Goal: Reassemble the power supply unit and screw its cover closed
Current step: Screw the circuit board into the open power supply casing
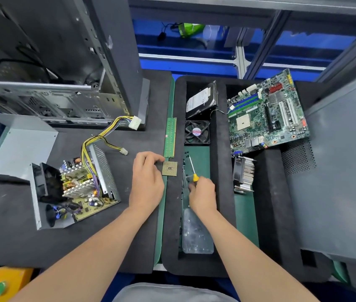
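The power supply [79,192] lies open at the left, its grey cover [26,144] just behind it. The left hand [146,179] rests bent-fingered beside the chip [169,168]; whether it pinches anything I cannot tell. The right hand [203,195] grips the screwdriver [195,177] among loose screws [186,159]: best to seat the cover squarely before driving any

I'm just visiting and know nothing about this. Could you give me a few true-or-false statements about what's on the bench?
1. The power supply is open, its circuit board showing. True.
2. The right hand grips a yellow-handled screwdriver. True.
3. The fan sits on the motherboard. False: it lies next to the hard drive, apart from the motherboard.
4. The left hand holds the power supply. False: it is beside the chip, away from the supply.
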A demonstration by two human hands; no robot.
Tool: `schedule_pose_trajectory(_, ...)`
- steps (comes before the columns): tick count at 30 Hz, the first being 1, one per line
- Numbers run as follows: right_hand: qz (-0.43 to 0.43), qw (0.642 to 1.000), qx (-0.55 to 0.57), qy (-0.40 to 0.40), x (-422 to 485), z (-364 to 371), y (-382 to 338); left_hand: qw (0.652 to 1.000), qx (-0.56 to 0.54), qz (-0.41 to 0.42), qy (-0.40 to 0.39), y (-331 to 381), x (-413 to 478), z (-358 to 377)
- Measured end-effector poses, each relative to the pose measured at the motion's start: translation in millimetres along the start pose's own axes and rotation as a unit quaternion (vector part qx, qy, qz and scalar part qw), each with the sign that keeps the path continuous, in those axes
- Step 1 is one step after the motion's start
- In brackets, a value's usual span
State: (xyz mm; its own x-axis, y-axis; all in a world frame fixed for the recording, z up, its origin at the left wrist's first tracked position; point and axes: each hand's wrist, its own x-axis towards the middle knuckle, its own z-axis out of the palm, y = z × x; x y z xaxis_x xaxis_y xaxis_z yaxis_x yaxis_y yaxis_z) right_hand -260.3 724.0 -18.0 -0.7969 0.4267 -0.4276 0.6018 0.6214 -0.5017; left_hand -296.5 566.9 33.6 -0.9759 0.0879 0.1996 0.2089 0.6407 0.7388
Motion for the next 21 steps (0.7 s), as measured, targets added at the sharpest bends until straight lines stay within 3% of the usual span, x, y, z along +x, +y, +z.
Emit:
schedule_pose_trajectory(12,0.001,0.963,0.267,0.031,-12,-12,-9,1.000,0.017,0.004,-0.006,2,-1,0)
schedule_pose_trajectory(15,0.028,0.915,0.403,0.001,-23,-18,-15,1.000,0.017,0.006,-0.004,2,-1,0)
schedule_pose_trajectory(18,0.048,0.843,0.534,-0.035,-32,-30,-20,1.000,0.019,0.003,-0.005,2,-2,0)
schedule_pose_trajectory(21,0.051,0.793,0.604,-0.051,-36,-43,-19,1.000,0.021,0.005,-0.007,2,-2,0)
